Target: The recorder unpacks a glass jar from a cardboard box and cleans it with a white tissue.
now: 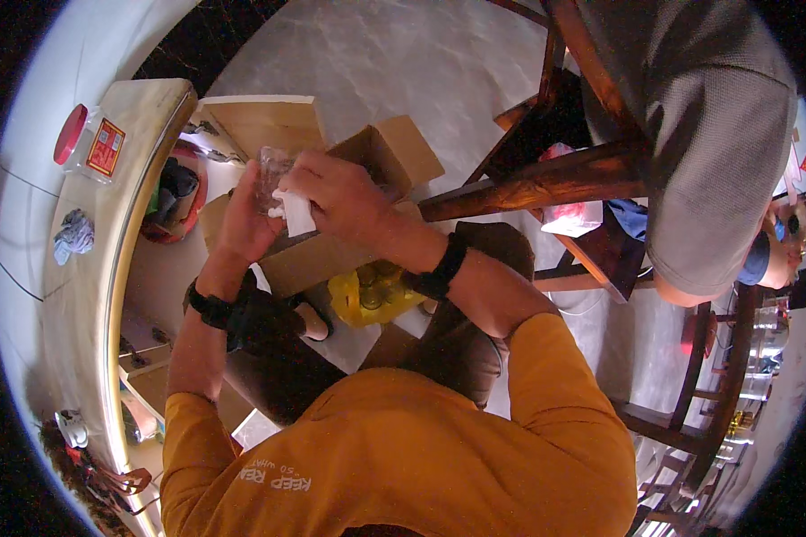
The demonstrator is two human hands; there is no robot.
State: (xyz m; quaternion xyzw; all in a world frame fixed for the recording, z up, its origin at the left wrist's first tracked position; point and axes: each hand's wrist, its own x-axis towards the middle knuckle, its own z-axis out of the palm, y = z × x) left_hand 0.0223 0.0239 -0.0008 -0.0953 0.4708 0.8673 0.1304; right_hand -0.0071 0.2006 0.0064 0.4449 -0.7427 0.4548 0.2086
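Observation:
My left hand (245,218) supports a clear plastic container (273,168), its palm turned toward it. Over the container's near side, my right hand (336,194) grips a crumpled white tissue or cloth (296,213), which hangs below the fingers. Under both hands stands an open cardboard box (309,263) with its flaps out. A second open cardboard box (403,151) is just beyond my right hand. Between my knees lies a yellow plastic bag (369,295) with round, clear-looking items in it. The fingers of my right hand partly hide the container.
A long counter (101,268) on the left bears a red-lidded clear jar (94,144), a crumpled cloth (74,235) and a white cup (72,428). Cabinet doors stand ajar beneath it. On the right are a wooden chair (537,184) and a person in a grey garment (712,148).

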